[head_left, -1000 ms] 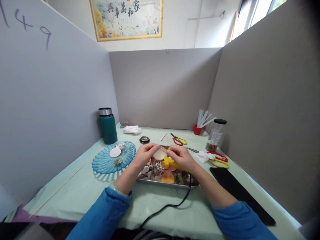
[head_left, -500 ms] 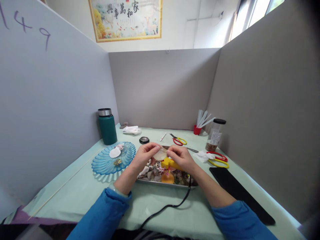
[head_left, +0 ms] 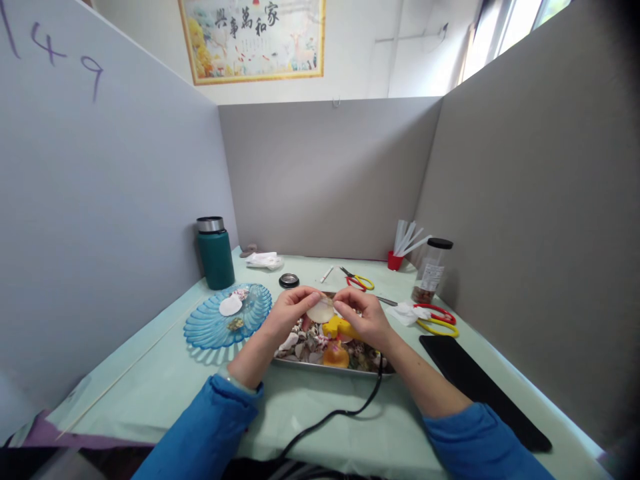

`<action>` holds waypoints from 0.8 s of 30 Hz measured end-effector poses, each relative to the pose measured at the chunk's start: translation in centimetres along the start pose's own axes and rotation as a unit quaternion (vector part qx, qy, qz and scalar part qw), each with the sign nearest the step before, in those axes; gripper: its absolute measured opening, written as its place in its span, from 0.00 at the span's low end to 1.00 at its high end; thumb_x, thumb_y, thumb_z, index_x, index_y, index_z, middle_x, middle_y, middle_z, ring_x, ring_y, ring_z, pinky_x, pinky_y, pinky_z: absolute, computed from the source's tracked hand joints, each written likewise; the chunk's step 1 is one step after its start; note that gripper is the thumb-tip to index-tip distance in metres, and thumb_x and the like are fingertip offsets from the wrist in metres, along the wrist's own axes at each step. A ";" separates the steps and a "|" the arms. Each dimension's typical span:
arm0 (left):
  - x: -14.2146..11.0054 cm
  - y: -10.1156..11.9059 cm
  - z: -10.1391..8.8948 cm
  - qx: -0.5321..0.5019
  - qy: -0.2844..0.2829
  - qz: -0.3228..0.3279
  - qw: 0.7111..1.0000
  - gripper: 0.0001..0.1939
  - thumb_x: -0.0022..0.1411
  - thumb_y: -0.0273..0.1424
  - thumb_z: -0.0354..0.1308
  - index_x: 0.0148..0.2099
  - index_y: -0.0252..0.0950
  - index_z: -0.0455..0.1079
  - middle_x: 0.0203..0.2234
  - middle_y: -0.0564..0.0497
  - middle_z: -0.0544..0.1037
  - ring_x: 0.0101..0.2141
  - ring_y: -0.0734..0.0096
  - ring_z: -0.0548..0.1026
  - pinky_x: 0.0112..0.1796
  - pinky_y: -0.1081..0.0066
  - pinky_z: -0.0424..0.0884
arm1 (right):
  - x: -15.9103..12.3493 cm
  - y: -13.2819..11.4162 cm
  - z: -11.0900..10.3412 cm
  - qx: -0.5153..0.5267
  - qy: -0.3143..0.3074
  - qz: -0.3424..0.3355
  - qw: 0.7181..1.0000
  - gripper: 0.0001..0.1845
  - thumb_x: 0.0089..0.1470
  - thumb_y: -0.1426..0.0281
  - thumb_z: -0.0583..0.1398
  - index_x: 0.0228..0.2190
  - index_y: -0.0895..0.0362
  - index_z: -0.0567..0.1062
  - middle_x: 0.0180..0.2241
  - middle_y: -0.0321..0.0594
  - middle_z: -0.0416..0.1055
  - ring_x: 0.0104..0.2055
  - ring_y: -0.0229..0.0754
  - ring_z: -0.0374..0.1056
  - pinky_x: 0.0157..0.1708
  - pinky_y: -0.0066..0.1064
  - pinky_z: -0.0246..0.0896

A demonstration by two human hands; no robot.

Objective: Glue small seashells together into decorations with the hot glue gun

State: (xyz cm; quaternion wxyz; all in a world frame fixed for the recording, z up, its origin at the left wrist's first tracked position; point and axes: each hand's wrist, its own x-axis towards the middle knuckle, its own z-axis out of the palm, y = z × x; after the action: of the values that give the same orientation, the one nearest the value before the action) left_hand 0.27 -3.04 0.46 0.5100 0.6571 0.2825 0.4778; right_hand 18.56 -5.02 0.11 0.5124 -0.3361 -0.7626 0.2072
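A thin, pale, roundish shell (head_left: 321, 311) is held up over the tray between my two hands. My left hand (head_left: 295, 310) is closed, its thumb and fingertips pinching the shell's upper left edge. At the shell's right edge, my right hand (head_left: 366, 317) is closed too, thumb and index finger together. Below them a metal tray (head_left: 320, 366) is full of small shells. A yellow glue gun (head_left: 337, 327) lies on these shells, partly under my right hand, with a black cord (head_left: 345, 411) trailing to the table's front edge. An orange shell (head_left: 335, 355) sits near the tray's front.
At left stand a blue scalloped plate (head_left: 203, 331) bearing shell pieces and a green bottle (head_left: 215, 255). Scissors (head_left: 367, 281), a jar (head_left: 431, 273), red-and-yellow scissors (head_left: 437, 327), a red cup (head_left: 395, 261) of glue sticks and a black slab (head_left: 480, 390) occupy the right. Grey partitions enclose the table.
Both hands stay in nearly the same place. The shell tilts slightly, and my right fingers have shifted a little at its edge.
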 end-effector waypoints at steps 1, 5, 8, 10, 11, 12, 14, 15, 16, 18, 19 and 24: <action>0.0 0.0 0.0 0.000 0.001 0.001 1.000 0.17 0.54 0.42 0.58 0.36 0.31 0.71 0.20 0.54 0.70 0.14 0.83 0.62 0.14 0.80 0.57 | 0.0 0.1 0.0 -0.003 0.002 -0.003 1.000 0.09 0.55 0.64 0.55 0.29 0.57 0.70 0.22 0.34 0.65 0.23 0.35 0.59 0.23 0.26 0.53; 0.0 -0.1 0.1 -0.010 0.003 -0.002 1.000 0.16 0.54 0.41 0.59 0.38 0.32 0.71 0.23 0.52 0.72 0.16 0.81 0.65 0.15 0.79 0.60 | 0.2 0.5 0.1 -0.030 0.028 -0.007 0.999 0.09 0.55 0.65 0.55 0.27 0.57 0.69 0.21 0.34 0.64 0.22 0.35 0.57 0.22 0.26 0.53; 0.0 -0.1 0.3 -0.016 0.012 -0.009 1.000 0.16 0.52 0.39 0.61 0.39 0.33 0.72 0.27 0.51 0.73 0.18 0.80 0.67 0.16 0.79 0.63 | 0.2 0.7 0.2 -0.057 0.049 -0.003 0.997 0.10 0.54 0.64 0.55 0.25 0.57 0.68 0.20 0.33 0.63 0.21 0.34 0.56 0.21 0.26 0.51; 0.1 -0.1 0.3 -0.017 0.017 -0.012 1.000 0.16 0.50 0.38 0.62 0.38 0.33 0.72 0.28 0.51 0.74 0.19 0.79 0.67 0.16 0.78 0.64 | 0.2 0.8 0.2 -0.066 0.052 -0.005 0.996 0.11 0.54 0.64 0.55 0.25 0.56 0.68 0.19 0.33 0.63 0.20 0.34 0.57 0.21 0.26 0.51; 0.1 -0.1 0.3 -0.015 0.019 -0.012 1.000 0.16 0.50 0.38 0.62 0.38 0.33 0.72 0.28 0.51 0.74 0.19 0.79 0.68 0.16 0.78 0.64 | 0.2 0.8 0.2 -0.069 0.052 -0.006 0.996 0.11 0.54 0.64 0.55 0.25 0.56 0.68 0.19 0.33 0.63 0.20 0.34 0.56 0.21 0.26 0.50; 0.1 -0.1 0.3 -0.012 0.021 -0.010 1.000 0.16 0.50 0.38 0.63 0.38 0.33 0.72 0.28 0.51 0.74 0.19 0.79 0.68 0.16 0.78 0.64 | 0.2 0.8 0.2 -0.070 0.051 -0.007 0.996 0.11 0.54 0.63 0.55 0.24 0.56 0.68 0.19 0.33 0.63 0.20 0.34 0.56 0.20 0.26 0.50; 0.1 -0.1 0.3 -0.004 0.027 -0.004 1.000 0.15 0.50 0.37 0.63 0.38 0.33 0.73 0.28 0.50 0.75 0.18 0.80 0.67 0.16 0.78 0.63 | 0.2 0.7 0.2 -0.070 0.048 -0.008 0.996 0.11 0.54 0.63 0.55 0.24 0.56 0.68 0.19 0.33 0.62 0.20 0.34 0.56 0.20 0.26 0.50; 0.1 -0.1 0.3 0.000 0.032 -0.002 0.999 0.15 0.50 0.37 0.63 0.38 0.33 0.73 0.28 0.50 0.76 0.17 0.80 0.67 0.16 0.78 0.63 | 0.2 0.7 0.2 -0.069 0.047 -0.010 0.996 0.11 0.55 0.63 0.54 0.24 0.56 0.68 0.19 0.33 0.62 0.20 0.34 0.56 0.20 0.27 0.50; 0.1 -0.1 0.2 0.003 0.037 -0.001 0.999 0.15 0.50 0.37 0.63 0.37 0.32 0.73 0.28 0.50 0.76 0.16 0.81 0.66 0.16 0.78 0.63 | 0.1 0.6 0.3 -0.069 0.047 -0.013 0.996 0.11 0.55 0.63 0.54 0.25 0.56 0.68 0.19 0.33 0.62 0.20 0.35 0.56 0.21 0.27 0.50; 0.1 -0.1 0.2 0.007 0.047 0.000 0.999 0.14 0.50 0.37 0.63 0.37 0.32 0.74 0.27 0.50 0.76 0.15 0.82 0.65 0.16 0.77 0.62 | 0.1 0.5 0.3 -0.069 0.047 -0.023 0.996 0.11 0.55 0.64 0.54 0.25 0.56 0.68 0.19 0.33 0.62 0.21 0.35 0.56 0.21 0.27 0.51; 0.1 -0.1 0.2 0.008 0.051 0.000 0.999 0.14 0.50 0.37 0.63 0.37 0.32 0.74 0.27 0.50 0.76 0.15 0.82 0.65 0.17 0.77 0.62 | 0.1 0.5 0.3 -0.069 0.047 -0.027 0.996 0.10 0.55 0.64 0.54 0.26 0.56 0.68 0.19 0.33 0.62 0.21 0.35 0.56 0.22 0.27 0.51; 0.2 0.0 0.1 0.014 0.057 0.012 0.998 0.14 0.50 0.36 0.62 0.37 0.32 0.75 0.25 0.51 0.76 0.16 0.81 0.66 0.18 0.77 0.63 | 0.0 0.4 0.3 -0.076 0.044 -0.033 0.996 0.10 0.55 0.64 0.55 0.27 0.56 0.69 0.20 0.34 0.64 0.21 0.35 0.57 0.22 0.27 0.52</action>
State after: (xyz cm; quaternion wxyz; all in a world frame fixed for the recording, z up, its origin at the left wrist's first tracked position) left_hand 0.44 -2.95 0.50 0.4778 0.6392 0.3098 0.5168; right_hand 18.39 -4.78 -0.28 0.5250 -0.3578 -0.7634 0.1164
